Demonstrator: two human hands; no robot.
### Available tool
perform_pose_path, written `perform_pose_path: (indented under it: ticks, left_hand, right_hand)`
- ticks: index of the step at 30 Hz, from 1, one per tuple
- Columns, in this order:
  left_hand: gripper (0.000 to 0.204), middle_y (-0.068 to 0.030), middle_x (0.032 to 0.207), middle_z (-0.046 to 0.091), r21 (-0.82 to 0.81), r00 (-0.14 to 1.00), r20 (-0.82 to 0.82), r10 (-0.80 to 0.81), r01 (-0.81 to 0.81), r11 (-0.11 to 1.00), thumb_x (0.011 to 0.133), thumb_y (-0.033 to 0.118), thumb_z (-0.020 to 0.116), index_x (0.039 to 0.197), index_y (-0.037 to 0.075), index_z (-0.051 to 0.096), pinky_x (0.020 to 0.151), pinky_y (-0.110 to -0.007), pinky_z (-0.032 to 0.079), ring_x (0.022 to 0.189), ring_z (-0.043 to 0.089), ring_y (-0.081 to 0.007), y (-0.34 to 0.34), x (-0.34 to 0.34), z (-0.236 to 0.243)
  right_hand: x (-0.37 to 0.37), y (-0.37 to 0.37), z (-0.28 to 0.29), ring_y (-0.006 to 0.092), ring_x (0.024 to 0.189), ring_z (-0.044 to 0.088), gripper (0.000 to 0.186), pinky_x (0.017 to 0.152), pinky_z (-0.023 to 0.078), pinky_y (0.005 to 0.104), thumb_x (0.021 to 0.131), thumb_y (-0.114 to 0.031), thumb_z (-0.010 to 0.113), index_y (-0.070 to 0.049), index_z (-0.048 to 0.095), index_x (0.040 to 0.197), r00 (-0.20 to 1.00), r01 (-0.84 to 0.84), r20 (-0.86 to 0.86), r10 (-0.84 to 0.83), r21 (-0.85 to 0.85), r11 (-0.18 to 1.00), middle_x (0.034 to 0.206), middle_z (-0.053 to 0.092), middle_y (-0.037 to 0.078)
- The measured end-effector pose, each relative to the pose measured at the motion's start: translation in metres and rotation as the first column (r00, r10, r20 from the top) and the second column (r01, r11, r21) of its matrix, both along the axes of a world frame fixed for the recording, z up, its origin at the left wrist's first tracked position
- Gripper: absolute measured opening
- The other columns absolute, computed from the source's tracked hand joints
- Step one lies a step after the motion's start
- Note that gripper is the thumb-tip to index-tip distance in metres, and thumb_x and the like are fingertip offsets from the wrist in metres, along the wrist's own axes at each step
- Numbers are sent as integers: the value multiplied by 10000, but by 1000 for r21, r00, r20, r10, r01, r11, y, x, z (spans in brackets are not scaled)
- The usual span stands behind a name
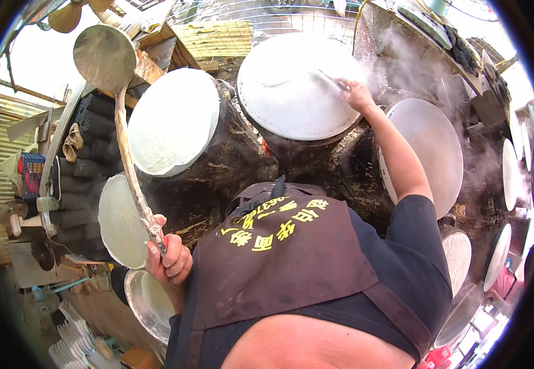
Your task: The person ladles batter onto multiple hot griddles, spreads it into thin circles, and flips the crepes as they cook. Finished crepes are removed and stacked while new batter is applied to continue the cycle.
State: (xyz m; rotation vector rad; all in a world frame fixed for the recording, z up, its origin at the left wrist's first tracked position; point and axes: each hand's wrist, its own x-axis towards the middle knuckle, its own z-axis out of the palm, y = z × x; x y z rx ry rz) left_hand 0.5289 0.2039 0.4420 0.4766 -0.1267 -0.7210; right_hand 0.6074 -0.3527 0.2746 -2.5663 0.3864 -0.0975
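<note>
My left hand is closed round the long wooden handle of a ladle, which is raised upright with its wide round metal bowl at the upper left. My right hand reaches forward over a large round pan with a smooth white layer in it. In its fingers is a thin, narrow scraper-like tool, its tip at or close to the white surface; contact cannot be told. A second white-coated round pan stands at the left, and a greyer round pan lies under my right forearm.
Steam rises around the right-hand pans. More round pans curve along both sides, including a pale one near my left hand and another at the far right. Dark cylinders are stacked at the left. A blue crate stands beyond them.
</note>
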Motion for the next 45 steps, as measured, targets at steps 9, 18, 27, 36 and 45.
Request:
perform_pose_path:
  ticks: [9,18,27,36,45]
  left_hand:
    - [419,47,455,318,127,983,-96,156,-143,981,994,404,431,731,78,428,252,-167,282,296,245,-34,-18,-16,25]
    - [508,16,632,387,-50,988,141,-61,69,996,1014,307,411,1462,118,262,272,-164,338,352,303,-16,-11,-9,10]
    - [502,7,624,390,-49,988,151,-39,47,998,1012,284,420,1457,104,272,278,-159,353,363,312,-21,-25,-6,21]
    - [493,4,628,391,-51,989,144,-27,35,998,1014,263,418,1458,106,274,277,-158,348,361,316,-18,-36,-24,20]
    - [356,38,526,362,-35,996,-85,29,-32,999,1001,342,437,981,-11,480,254,-160,290,320,282,-12,-44,-25,24]
  right_hand:
    - [-32,-16,16,212,930,629,313,845,522,320,836,-24,572,-161,665,1102,959,-273,-51,278,86,958,1083,666,97]
    - [3,-9,25,228,1006,626,384,910,498,386,849,-29,549,-197,624,1186,946,-209,-241,215,48,977,1088,666,107]
    - [29,-26,21,276,951,624,261,885,488,383,867,-63,527,-40,646,1098,979,-188,-75,187,-4,982,1035,661,184]
    - [-21,-76,37,254,961,618,331,877,500,346,798,62,520,-141,660,1018,966,-237,-91,242,60,970,1017,660,112]
    - [-73,-59,26,306,1042,582,398,931,457,382,733,86,536,-87,638,1076,959,-282,-57,277,-157,946,1047,627,126]
